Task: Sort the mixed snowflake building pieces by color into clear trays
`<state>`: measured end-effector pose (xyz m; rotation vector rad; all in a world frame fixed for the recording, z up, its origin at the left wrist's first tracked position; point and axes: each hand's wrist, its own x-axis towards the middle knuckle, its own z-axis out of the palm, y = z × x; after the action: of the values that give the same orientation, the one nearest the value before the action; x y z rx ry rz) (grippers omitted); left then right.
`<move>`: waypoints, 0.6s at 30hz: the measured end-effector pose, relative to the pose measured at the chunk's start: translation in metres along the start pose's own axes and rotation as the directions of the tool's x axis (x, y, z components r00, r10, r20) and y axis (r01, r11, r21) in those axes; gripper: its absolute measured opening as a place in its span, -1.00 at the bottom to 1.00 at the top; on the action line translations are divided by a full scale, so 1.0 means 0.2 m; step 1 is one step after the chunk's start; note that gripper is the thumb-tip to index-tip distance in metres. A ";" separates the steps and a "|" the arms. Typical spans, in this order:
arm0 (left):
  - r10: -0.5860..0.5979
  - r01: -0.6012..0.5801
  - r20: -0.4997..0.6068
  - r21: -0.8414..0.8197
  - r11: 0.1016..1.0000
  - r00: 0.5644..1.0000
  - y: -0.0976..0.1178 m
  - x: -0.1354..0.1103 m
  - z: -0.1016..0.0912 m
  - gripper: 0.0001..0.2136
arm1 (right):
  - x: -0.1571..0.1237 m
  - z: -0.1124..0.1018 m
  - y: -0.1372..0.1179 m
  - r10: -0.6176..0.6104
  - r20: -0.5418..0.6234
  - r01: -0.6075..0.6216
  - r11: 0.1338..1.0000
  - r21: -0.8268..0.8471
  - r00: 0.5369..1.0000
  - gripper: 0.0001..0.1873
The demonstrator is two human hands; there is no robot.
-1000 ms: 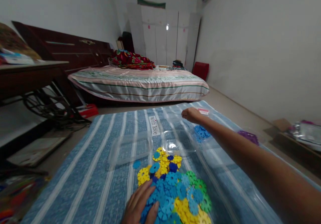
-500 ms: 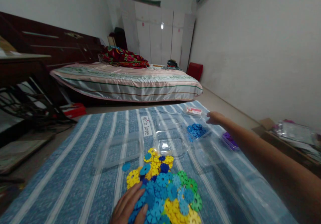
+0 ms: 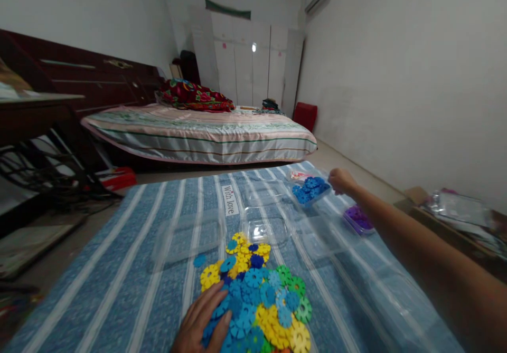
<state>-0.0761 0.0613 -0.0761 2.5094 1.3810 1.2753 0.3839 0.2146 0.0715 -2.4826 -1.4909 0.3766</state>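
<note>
A heap of flat snowflake-shaped plastic pieces (image 3: 259,295) in blue, yellow and green lies on the blue striped cloth (image 3: 158,268). My left hand (image 3: 204,324) rests flat on the heap's near left edge, fingers stretched out. My right arm reaches far across to the right. My right hand (image 3: 341,180) is closed on the right edge of a clear box of dark blue pieces (image 3: 311,190) and holds it tilted. A clear box of purple pieces (image 3: 357,219) sits just under my forearm.
Several empty clear boxes and lids (image 3: 266,227) lie on the cloth beyond the heap. A small pink-labelled packet (image 3: 298,175) lies by the blue box. Beyond the cloth stand a bed (image 3: 198,134), white wardrobes (image 3: 247,63) and a dark table (image 3: 35,115) at left.
My right hand has moved from the pink-labelled packet over to the box of blue pieces, taken its edge and tipped it up. My left hand has stayed on the heap.
</note>
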 end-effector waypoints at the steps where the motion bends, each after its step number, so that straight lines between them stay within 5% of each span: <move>1: -0.009 0.009 -0.005 -0.004 1.000 1.000 0.01 0.00 0.00 -0.73 | -0.02 -0.04 -0.01 -0.021 -0.030 0.021 1.000 -0.008 0.999 -0.79; 7: -0.099 0.100 0.021 -0.033 0.994 0.995 0.07 0.01 -0.01 -0.73 | -0.27 -0.23 -0.18 -0.210 -0.170 0.195 0.976 -0.101 0.963 -0.73; 10: -0.138 0.140 0.034 -0.075 0.987 0.990 0.10 0.02 -0.02 -0.72 | -0.46 -0.26 -0.29 -0.418 -0.250 0.350 0.896 -0.275 0.873 -0.71; 18: -0.223 0.237 0.089 -0.220 0.946 0.971 0.18 0.05 -0.03 -0.71 | -1.00 -0.07 -0.55 -0.694 -0.093 0.551 0.638 -0.538 0.714 -0.70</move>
<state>-0.0523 0.0439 -0.0517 2.1474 1.3756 1.2201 0.2065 0.0872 0.1412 -1.9438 -2.3770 -0.5366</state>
